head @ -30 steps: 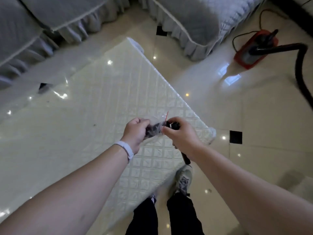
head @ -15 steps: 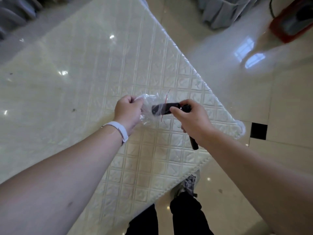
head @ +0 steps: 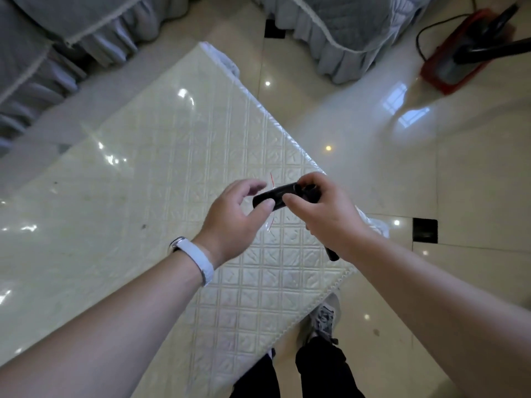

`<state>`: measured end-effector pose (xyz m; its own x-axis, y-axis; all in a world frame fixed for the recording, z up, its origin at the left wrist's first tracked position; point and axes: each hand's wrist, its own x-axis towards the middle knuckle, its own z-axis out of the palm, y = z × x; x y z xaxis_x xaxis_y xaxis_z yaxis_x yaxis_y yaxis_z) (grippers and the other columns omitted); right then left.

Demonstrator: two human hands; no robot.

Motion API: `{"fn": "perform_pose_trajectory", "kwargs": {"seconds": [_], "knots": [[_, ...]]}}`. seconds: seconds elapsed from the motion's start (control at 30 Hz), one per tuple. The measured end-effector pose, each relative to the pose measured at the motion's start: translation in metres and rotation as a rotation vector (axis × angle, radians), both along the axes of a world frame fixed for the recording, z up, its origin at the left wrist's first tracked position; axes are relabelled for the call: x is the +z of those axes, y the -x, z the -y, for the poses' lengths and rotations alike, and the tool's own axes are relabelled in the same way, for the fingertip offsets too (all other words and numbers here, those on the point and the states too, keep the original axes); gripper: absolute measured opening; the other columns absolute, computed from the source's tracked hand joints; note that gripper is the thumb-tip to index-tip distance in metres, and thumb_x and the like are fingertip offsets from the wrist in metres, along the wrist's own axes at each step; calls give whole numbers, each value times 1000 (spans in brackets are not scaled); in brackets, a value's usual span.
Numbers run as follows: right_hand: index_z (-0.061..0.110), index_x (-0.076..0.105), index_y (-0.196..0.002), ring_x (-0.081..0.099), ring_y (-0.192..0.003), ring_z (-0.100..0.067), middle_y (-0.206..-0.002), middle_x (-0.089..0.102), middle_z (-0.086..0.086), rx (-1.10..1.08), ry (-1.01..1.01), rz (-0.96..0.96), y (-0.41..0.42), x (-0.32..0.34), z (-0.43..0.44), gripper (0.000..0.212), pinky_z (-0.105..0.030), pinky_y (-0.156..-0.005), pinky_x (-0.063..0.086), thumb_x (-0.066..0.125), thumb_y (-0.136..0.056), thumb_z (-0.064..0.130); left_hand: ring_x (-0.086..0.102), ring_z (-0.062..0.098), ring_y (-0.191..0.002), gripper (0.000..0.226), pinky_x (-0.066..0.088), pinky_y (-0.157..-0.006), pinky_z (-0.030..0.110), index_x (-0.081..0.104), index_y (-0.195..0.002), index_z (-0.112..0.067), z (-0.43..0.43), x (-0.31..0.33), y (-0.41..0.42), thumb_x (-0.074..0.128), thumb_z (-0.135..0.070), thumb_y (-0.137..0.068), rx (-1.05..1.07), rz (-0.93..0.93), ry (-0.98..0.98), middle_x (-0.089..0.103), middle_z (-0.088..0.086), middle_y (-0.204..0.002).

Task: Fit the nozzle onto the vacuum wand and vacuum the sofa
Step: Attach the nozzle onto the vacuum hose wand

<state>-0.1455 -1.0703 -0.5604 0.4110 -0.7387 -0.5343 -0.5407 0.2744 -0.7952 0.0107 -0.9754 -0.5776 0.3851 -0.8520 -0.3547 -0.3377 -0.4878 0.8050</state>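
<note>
The black nozzle [head: 274,197] sits at the centre of the frame, above the near right corner of the table, pinched at its right end by the right hand [head: 321,214]. That hand is closed on it and also seems to trap a dark rod-like piece [head: 332,254] whose tip pokes out below the wrist — probably the wand, though too little shows to be sure. The left hand [head: 232,218] is loosely open, fingers spread, thumb just meeting the nozzle's left end; it clamps nothing. A clear plastic bag [head: 271,222] with a thin red line hangs around and under the nozzle, hard to trace.

By the look of it, the step in hand is freeing the nozzle from its wrapping; fitting has not begun. Next the bag must come fully away, then the nozzle's open end wants lining up with the wand.

Below lies a glossy pale table [head: 120,196] with a quilted cover. Grey skirted sofas [head: 71,38] fill the upper left and top centre, and a red vacuum body [head: 448,64] with black hose stands on shiny tiles at upper right.
</note>
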Motion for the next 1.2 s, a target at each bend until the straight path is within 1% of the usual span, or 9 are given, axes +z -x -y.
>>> {"fn": "perform_pose_trajectory", "kwargs": {"seconds": [0.13,0.27,0.37,0.53,0.67,0.8,0.9,0.97,1.2], "knots": [[23,62,-90,50,-53,-13,-64,56,7,-22,-13,28,-2,41,-2,12,-32,-55,46,70,-85,30,67,18,-97,22,55,-89,36,70,-97,-41,9,45,7,59,-51,-80,-31,-312,0,73,-6,-98],[21,63,-88,49,-53,-16,-64,61,5,-70,-56,93,4,90,-7,14,-35,-54,43,70,-84,33,63,15,-86,33,55,-80,36,69,-102,-17,7,87,11,46,-40,-99,-81,-418,28,68,6,-92],[19,63,-91,50,-50,-11,-57,62,10,-77,-43,94,10,129,-20,11,-31,-53,43,69,-89,27,59,11,-75,37,50,-67,22,66,-95,-13,1,123,24,37,-33,-107,-70,-475,39,63,1,-82],[24,66,-91,51,-53,-15,-62,60,6,-137,-34,64,25,190,-41,18,-34,-56,43,70,-83,40,50,13,-61,46,45,-55,26,64,-91,-4,-9,183,51,36,-36,-107,-23,-559,63,57,-5,-65],[25,66,-85,51,-55,-17,-58,55,6,-265,18,10,52,248,-54,32,-37,-57,44,64,-71,55,49,18,-58,47,42,-56,28,63,-95,-3,-16,232,79,38,-42,-106,-23,-613,59,55,4,-66],[16,61,-79,47,-53,-20,-56,51,0,-428,48,8,95,294,-63,26,-37,-55,41,62,-81,41,53,19,-55,57,43,-59,31,62,-104,3,-12,272,112,39,-50,-103,-59,-635,30,60,8,-68],[19,58,-74,48,-53,-21,-58,52,-2,-525,80,16,138,321,-68,25,-38,-54,42,58,-75,45,54,22,-55,68,44,-61,34,61,-104,5,-4,302,139,48,-62,-94,-115,-673,26,61,11,-72],[18,56,-78,49,-55,-22,-62,53,-3,-577,79,42,168,336,-73,29,-39,-57,44,56,-72,47,52,22,-53,63,42,-57,33,61,-100,2,2,321,159,50,-59,-88,-165,-692,35,58,12,-71],[6,53,-88,46,-57,-20,-69,52,-7,-719,149,120,278,369,-76,16,-37,-59,42,52,-94,21,49,20,-51,52,40,-53,30,60,-100,0,38,373,247,53,-49,-84,-335,-651,63,57,9,-67]]}}
